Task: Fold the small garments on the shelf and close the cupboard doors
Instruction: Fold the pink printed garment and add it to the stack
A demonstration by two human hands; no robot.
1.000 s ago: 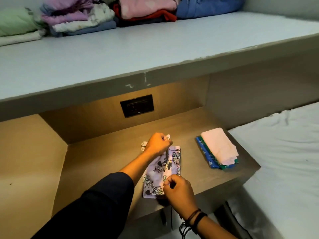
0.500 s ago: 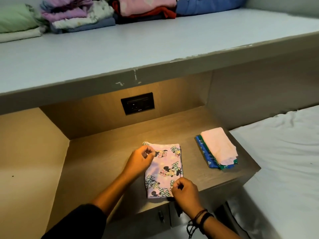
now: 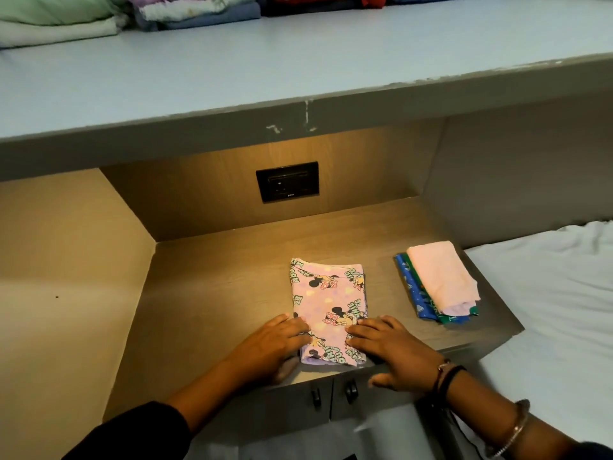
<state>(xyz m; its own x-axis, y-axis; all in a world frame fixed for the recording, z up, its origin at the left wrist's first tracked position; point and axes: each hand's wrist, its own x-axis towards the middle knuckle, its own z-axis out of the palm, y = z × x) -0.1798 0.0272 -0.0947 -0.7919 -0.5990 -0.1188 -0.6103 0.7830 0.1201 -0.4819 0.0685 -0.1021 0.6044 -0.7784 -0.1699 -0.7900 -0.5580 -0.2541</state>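
pink printed garment (image 3: 328, 300) lying folded mid-shelf (image 3: 215, 287); left hand (image 3: 275, 346) and right hand (image 3: 388, 350) flat, open, pressing its near corners. likely soft, light, slippy: pinch near edge.

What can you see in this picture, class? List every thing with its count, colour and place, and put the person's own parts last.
Cartoon-print folded garment: one, pink-lilac, middle of the wooden shelf, near its front edge.
Small stack of folded garments: one stack, pale pink on top, green and blue below, right of the print garment.
Wooden shelf: one, brown, lit from above.
Wall socket plate: one, black, on the shelf's back wall.
Grey upper ledge: one, above the shelf.
Folded clothes piles: several, green, lilac, blue, red, at the ledge's back.
Cupboard door knobs: two, dark, below the shelf's front edge.
White bedsheet: one, right.
Left hand: flat on the print garment's near left corner.
Right hand: flat on its near right corner; wrist bands, bangle.
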